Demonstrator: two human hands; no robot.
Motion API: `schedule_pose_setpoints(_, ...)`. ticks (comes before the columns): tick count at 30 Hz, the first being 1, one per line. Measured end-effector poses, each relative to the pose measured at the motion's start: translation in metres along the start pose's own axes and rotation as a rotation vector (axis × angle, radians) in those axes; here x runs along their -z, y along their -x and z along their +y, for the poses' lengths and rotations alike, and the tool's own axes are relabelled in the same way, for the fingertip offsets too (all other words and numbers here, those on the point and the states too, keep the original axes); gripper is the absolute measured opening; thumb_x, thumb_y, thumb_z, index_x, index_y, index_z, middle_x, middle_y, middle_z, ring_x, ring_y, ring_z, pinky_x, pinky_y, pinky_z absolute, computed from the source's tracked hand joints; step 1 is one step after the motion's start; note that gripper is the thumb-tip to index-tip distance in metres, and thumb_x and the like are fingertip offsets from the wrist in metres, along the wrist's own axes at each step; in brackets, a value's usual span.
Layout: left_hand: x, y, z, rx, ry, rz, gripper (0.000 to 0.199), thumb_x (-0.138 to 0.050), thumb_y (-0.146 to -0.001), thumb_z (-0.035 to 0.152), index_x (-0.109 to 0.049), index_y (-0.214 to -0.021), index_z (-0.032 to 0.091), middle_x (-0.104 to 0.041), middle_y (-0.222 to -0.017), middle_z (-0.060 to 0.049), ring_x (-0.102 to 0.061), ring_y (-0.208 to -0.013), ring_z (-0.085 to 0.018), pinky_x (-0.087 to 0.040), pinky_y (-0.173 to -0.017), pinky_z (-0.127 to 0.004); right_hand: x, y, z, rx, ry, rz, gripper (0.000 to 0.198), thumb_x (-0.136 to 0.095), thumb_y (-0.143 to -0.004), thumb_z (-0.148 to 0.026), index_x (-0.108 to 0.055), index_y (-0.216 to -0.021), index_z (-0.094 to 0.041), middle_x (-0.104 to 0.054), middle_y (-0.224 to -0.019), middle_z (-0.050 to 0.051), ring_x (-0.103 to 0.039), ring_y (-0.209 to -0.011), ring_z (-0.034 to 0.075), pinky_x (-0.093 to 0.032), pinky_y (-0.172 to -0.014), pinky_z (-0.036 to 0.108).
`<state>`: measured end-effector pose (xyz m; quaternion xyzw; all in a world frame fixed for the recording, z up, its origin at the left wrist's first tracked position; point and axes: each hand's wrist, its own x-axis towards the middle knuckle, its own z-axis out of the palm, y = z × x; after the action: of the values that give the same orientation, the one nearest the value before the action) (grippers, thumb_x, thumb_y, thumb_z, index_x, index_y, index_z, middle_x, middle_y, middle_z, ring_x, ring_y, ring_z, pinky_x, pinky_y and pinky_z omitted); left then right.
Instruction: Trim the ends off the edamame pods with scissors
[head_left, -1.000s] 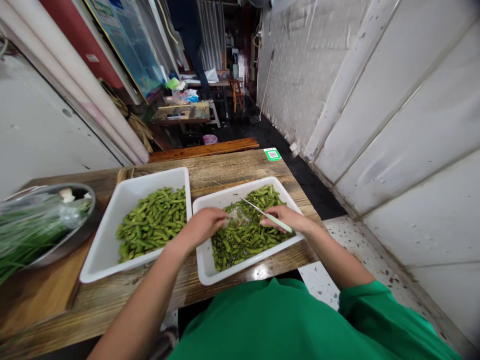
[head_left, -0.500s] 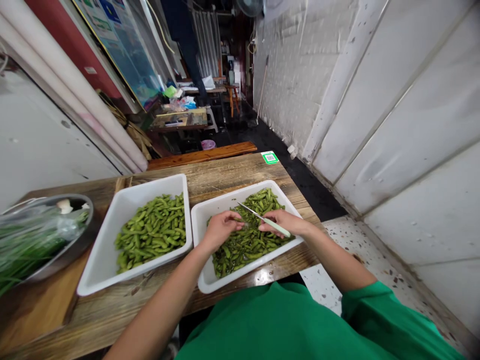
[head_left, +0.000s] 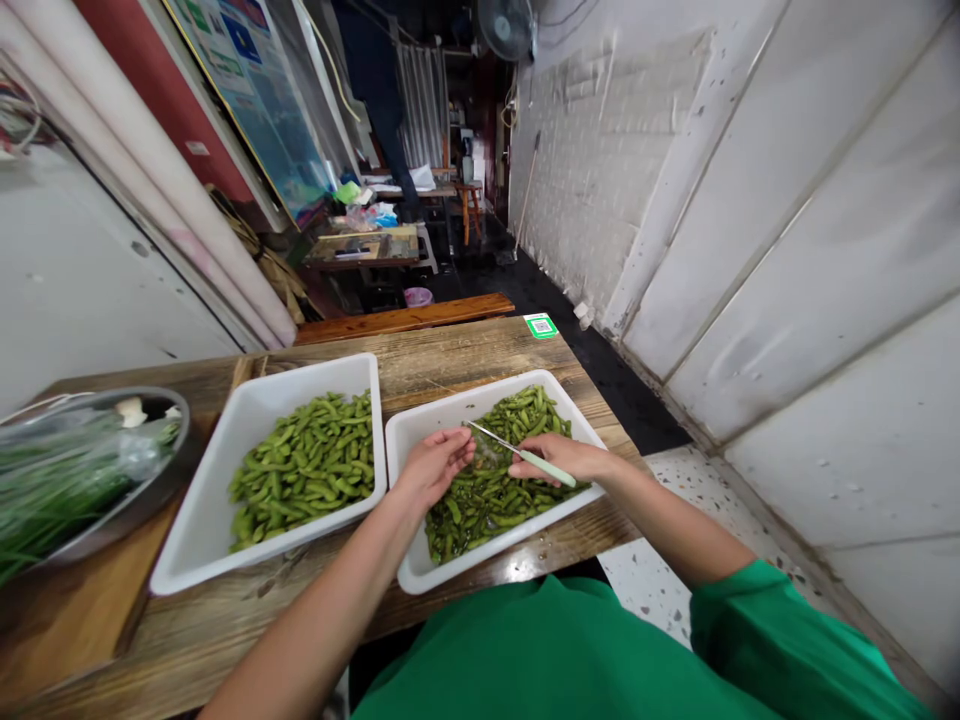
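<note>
My right hand (head_left: 555,459) is closed around scissors (head_left: 546,466) with a pale green handle, seen nearly edge-on. Their thin metal blades point left, the tips close to the fingertips of my left hand (head_left: 437,464). Those left fingers are pinched together on an edamame pod, which they mostly hide. Both hands hover over a white tub (head_left: 416,578) on the right, where many green edamame pods (head_left: 480,515) lie wet in water. A second white tub (head_left: 217,470), to the left, holds a heap of edamame pods (head_left: 307,465).
The tubs stand on a wooden table (head_left: 420,350). At far left, a metal bowl (head_left: 169,470) with bagged green vegetables sits near a wooden board (head_left: 97,620). A green code sticker (head_left: 540,326) marks the far right corner. Beyond is a wooden bench (head_left: 420,318); a pale wall (head_left: 787,300) runs along the right.
My left fingers have closed into a pinch by the blade tips. The scissors have shifted slightly left and down, still in my right hand. The view has tilted up a little.
</note>
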<state>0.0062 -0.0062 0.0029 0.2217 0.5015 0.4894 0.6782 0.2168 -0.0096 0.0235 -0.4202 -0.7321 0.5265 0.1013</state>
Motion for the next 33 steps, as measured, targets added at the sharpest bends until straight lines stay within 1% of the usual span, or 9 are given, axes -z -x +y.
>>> schedule_pose_setpoints(4,0.0,0.0,0.0,0.029,-0.022,-0.028,0.004,-0.059,-0.071,0.004,-0.059,-0.071,0.009,-0.061,-0.059,-0.003,-0.058,-0.054,-0.008,-0.05,-0.055,-0.018,-0.003,-0.001,-0.004,0.02,0.045,0.032,0.044,-0.058,-0.066,-0.056,-0.054,-0.074,-0.013,-0.044,-0.055,-0.004,-0.04,-0.044,0.006,-0.03,-0.039,0.017)
schedule_pose_setpoints(9,0.0,-0.002,-0.001,0.087,-0.013,-0.038,0.005,-0.059,-0.069,0.003,-0.06,-0.071,0.007,-0.062,-0.062,-0.006,-0.059,-0.056,-0.008,-0.051,-0.058,-0.019,-0.004,-0.003,0.0,-0.008,-0.041,-0.011,0.042,-0.055,-0.068,-0.057,-0.049,-0.069,-0.015,-0.039,-0.049,-0.005,-0.037,-0.039,0.006,-0.029,-0.036,0.017)
schedule_pose_setpoints(12,0.001,-0.004,-0.003,0.094,-0.004,-0.057,0.005,-0.06,-0.068,0.003,-0.06,-0.07,0.008,-0.06,-0.059,-0.004,-0.056,-0.052,-0.007,-0.049,-0.053,-0.018,-0.005,-0.003,0.001,-0.016,-0.057,-0.01,0.043,-0.055,-0.067,-0.057,-0.045,-0.063,-0.015,-0.037,-0.047,-0.006,-0.036,-0.037,0.005,-0.027,-0.035,0.017)
schedule_pose_setpoints(16,0.003,-0.006,-0.003,0.112,0.014,-0.067,0.005,-0.06,-0.068,0.006,-0.058,-0.066,0.009,-0.056,-0.054,-0.001,-0.051,-0.045,-0.005,-0.044,-0.045,-0.015,-0.007,-0.004,0.002,-0.028,0.001,0.057,0.044,-0.058,-0.065,-0.056,-0.046,-0.058,-0.014,-0.039,-0.046,-0.005,-0.034,-0.037,0.005,-0.024,-0.034,0.017)
schedule_pose_setpoints(21,0.004,-0.005,-0.001,0.089,0.008,-0.036,0.006,-0.061,-0.067,0.005,-0.058,-0.069,0.01,-0.052,-0.05,0.002,-0.047,-0.041,-0.003,-0.041,-0.041,-0.013,-0.007,-0.005,0.006,-0.012,-0.056,0.099,0.043,-0.06,-0.063,-0.055,-0.051,-0.069,-0.013,-0.041,-0.049,-0.006,-0.035,-0.038,0.005,-0.026,-0.036,0.018)
schedule_pose_setpoints(24,0.002,-0.001,0.0,0.068,0.014,-0.061,0.007,-0.062,-0.068,0.007,-0.057,-0.071,0.01,-0.059,-0.061,-0.002,-0.057,-0.053,-0.007,-0.047,-0.051,-0.016,-0.005,-0.005,0.009,-0.01,-0.111,0.055,0.045,-0.057,-0.066,-0.057,-0.052,-0.078,-0.014,-0.04,-0.05,-0.006,-0.036,-0.038,0.005,-0.028,-0.036,0.018)
schedule_pose_setpoints(27,0.0,0.003,0.0,0.009,0.0,-0.089,0.007,-0.062,-0.068,0.006,-0.058,-0.073,0.01,-0.063,-0.072,-0.006,-0.061,-0.067,-0.01,-0.049,-0.061,-0.019,-0.004,-0.004,0.009,0.049,-0.075,0.052,0.044,-0.056,-0.068,-0.055,-0.053,-0.082,-0.014,-0.044,-0.058,-0.005,-0.039,-0.045,0.006,-0.031,-0.041,0.018)
schedule_pose_setpoints(30,-0.001,0.003,-0.002,-0.034,-0.092,-0.125,0.009,-0.063,-0.068,0.01,-0.061,-0.076,0.009,-0.06,-0.065,-0.003,-0.055,-0.054,-0.006,-0.046,-0.052,-0.015,-0.002,-0.002,0.007,0.077,-0.026,0.079,0.043,-0.056,-0.069,-0.054,-0.055,-0.083,-0.014,-0.046,-0.064,-0.003,-0.04,-0.051,0.006,-0.032,-0.046,0.018)
schedule_pose_setpoints(33,0.001,0.003,-0.004,-0.014,-0.153,-0.174,0.012,-0.066,-0.066,0.015,-0.064,-0.076,0.008,-0.057,-0.059,-0.002,-0.049,-0.047,-0.003,-0.042,-0.047,-0.014,-0.002,-0.001,0.004,0.072,-0.003,0.097,0.043,-0.059,-0.066,-0.054,-0.057,-0.08,-0.013,-0.044,-0.06,-0.004,-0.037,-0.05,0.006,-0.03,-0.046,0.018)
